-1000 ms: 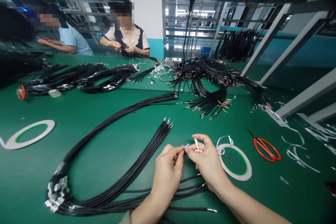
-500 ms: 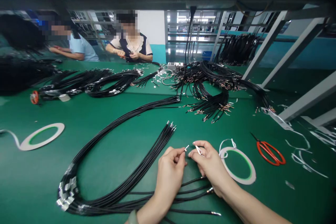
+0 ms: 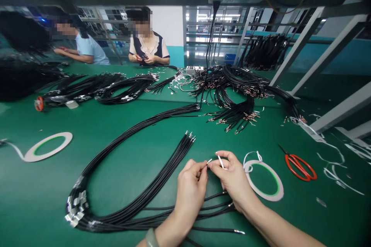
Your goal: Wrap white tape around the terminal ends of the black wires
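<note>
My left hand and my right hand meet above the green work mat, fingertips nearly touching. The left pinches a thin wire end with a pale tip. The right holds a small white strip between thumb and fingers. Just left of my hands, a long bundle of black wires ends in metal tips. It loops down to a cluster of silver tags. Several loose black wires lie under my wrists.
A white tape ring lies right of my right hand, and red-handled scissors lie further right among white scraps. Heaps of crimped black wires fill the far mat. Two co-workers sit beyond it. Metal frame legs stand right.
The whole view has drifted slightly, and my hands sit a little further right. The white strip now tilts more steeply, and the far co-worker's hands have drawn in closer to the body.
</note>
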`<action>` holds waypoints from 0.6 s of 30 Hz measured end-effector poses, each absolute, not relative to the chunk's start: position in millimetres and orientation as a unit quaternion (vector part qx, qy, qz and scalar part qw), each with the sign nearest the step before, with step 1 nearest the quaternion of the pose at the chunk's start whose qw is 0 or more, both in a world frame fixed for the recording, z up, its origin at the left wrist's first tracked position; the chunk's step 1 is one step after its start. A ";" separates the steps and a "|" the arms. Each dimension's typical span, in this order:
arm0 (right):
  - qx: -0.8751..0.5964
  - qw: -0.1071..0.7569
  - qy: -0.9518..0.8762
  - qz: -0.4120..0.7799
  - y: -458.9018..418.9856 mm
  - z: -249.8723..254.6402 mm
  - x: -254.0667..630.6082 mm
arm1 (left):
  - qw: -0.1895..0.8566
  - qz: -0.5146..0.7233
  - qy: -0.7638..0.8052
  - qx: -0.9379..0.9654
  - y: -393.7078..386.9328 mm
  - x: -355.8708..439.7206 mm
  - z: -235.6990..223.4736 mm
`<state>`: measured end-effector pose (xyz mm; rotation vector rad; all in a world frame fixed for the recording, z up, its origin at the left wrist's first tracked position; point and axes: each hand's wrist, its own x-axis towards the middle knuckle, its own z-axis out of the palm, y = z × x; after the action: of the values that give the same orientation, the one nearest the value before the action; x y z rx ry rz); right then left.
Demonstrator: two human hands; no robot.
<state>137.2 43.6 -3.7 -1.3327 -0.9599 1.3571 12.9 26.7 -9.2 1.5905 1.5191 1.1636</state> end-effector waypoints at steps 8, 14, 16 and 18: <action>-0.525 0.500 -0.405 0.557 44.4 -6.7 135.4 | 0.499 0.475 0.549 0.473 35.5 9.8 -16.8; -0.530 0.502 -0.398 0.556 45.4 -6.7 135.6 | 0.578 0.495 0.513 0.396 39.1 7.5 -12.6; -0.527 0.499 -0.398 0.562 44.9 -5.4 135.9 | 0.585 0.498 0.512 0.385 38.2 7.4 -10.7; -0.522 0.499 -0.396 0.567 44.2 -4.0 136.1 | 0.590 0.500 0.508 0.380 37.9 7.4 -9.3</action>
<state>136.1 44.2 -4.0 -1.2628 -0.9573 1.3719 7.4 37.9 -9.3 0.8843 1.1815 1.1629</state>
